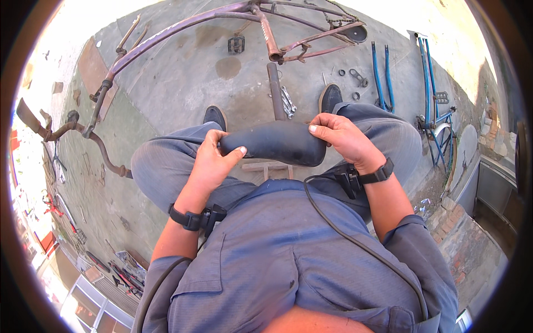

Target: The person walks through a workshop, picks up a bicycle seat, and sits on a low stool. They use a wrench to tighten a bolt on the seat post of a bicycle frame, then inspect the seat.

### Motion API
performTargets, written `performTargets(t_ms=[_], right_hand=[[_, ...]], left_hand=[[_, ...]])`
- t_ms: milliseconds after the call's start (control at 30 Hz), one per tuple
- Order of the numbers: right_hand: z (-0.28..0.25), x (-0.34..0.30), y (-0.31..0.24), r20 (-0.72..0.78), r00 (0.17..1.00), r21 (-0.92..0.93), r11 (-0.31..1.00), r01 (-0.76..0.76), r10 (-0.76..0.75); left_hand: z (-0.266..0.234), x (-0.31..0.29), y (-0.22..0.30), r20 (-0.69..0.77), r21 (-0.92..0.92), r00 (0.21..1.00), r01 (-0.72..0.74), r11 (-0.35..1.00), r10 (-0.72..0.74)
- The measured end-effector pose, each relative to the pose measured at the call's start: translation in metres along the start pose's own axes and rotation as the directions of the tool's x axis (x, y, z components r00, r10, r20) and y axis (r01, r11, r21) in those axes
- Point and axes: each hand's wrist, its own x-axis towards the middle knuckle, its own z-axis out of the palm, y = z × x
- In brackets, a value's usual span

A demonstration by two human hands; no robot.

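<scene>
Between my hands, above my lap, is a black bicycle saddle (275, 143) lying crosswise, its broader end to the right. My left hand (214, 155) grips the narrower left end, the thumb on top. At the right end my right hand (340, 136) has its thumb on the upper edge and its fingers curled behind. A dull metal seat post (275, 91) reaches away from behind the saddle toward the frame; where the two join is hidden. Beyond it lies a worn purple bicycle frame (269, 36) with its handlebar (100, 144) curving round to my left.
Several wrenches (287, 101) lie beside the seat post. A pedal (236, 44) and small round parts (360, 79) rest on the concrete. Blue forks (383, 77) and a blue frame (428, 89) are at the right. My shoes (215, 115) flank the post.
</scene>
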Motion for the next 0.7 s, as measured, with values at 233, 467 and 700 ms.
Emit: performTargets(t_ms=[233, 467, 700], right_hand=[[-0.004, -0.005, -0.001, -0.001, 1.000, 0.002, 1.000, 0.023, -0.023], [-0.006, -0.008, -0.009, -0.041, 0.996, 0.096, 0.992, 0.083, -0.080], [-0.006, -0.004, -0.008, -0.076, 0.992, 0.158, 0.981, 0.114, -0.103]], left_hand=[[0.004, 0.000, 0.006, 0.018, -0.020, 1.000, -0.026, 0.999, 0.026], [0.006, 0.001, 0.016, 0.025, -0.056, 0.998, -0.057, 0.997, 0.059], [0.007, 0.003, 0.024, -0.003, -0.013, 0.999, -0.048, 0.999, 0.048]])
